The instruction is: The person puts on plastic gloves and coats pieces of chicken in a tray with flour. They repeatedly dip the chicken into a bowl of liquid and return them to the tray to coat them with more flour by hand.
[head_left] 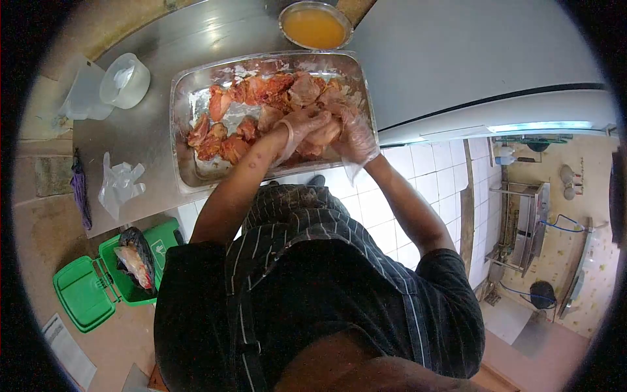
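Note:
Both my hands are in clear plastic gloves over a steel tray [186, 171] of raw, reddish seasoned chicken pieces [261, 88]. A paler chicken piece [324, 135] is held between them near the tray's right front corner. My left hand [302, 127] has its fingers curled over the piece from the left. From the right, my right hand [356, 137] closes on the same piece, its loose glove cuff hanging over the tray rim. The fingertips are partly hidden by the meat and the glove plastic.
A bowl of orange liquid [315, 27] stands behind the tray. On the steel table's left are a plastic tub [127, 85], a clear container [88, 91] and spare plastic gloves [121, 183]. A green bin [163, 242] stands with its lid open below. A large grey appliance [470, 59] borders the right.

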`<state>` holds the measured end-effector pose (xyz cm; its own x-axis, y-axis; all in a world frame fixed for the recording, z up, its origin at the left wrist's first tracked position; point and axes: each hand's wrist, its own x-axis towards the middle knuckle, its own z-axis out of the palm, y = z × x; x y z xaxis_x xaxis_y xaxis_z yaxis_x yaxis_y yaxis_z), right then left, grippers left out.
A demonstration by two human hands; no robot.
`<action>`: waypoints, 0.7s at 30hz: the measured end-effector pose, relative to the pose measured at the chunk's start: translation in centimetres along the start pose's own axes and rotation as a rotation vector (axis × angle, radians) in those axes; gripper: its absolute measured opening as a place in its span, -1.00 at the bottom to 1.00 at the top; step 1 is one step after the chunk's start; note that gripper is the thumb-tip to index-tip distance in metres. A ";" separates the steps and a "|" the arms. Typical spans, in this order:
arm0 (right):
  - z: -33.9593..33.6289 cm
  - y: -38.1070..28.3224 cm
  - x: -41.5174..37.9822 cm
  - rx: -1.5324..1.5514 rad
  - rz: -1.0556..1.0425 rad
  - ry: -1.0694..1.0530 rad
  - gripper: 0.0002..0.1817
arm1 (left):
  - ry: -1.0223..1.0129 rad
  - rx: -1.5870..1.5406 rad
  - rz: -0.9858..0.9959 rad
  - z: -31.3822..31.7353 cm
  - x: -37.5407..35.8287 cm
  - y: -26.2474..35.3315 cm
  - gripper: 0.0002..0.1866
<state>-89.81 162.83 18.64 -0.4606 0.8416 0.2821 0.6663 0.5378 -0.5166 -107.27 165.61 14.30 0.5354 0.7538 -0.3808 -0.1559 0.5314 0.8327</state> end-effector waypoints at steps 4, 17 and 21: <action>1.7 1.6 -1.7 0.743 0.348 -0.142 -0.13 | -0.078 0.134 0.059 -3.1 3.1 -2.7 -0.56; 6.3 4.7 -0.6 0.044 0.300 -0.307 -0.25 | 0.043 0.693 0.018 -1.1 -0.1 0.0 -0.46; 7.4 6.3 -0.2 -0.261 0.164 -0.328 -0.41 | 0.038 0.905 0.312 -1.6 0.6 -0.5 -0.45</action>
<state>-89.88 165.67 9.31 -0.4699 0.8791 -0.0791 0.8523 0.4286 -0.2997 -108.25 166.39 12.97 0.5486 0.8313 -0.0888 0.4218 -0.1835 0.8879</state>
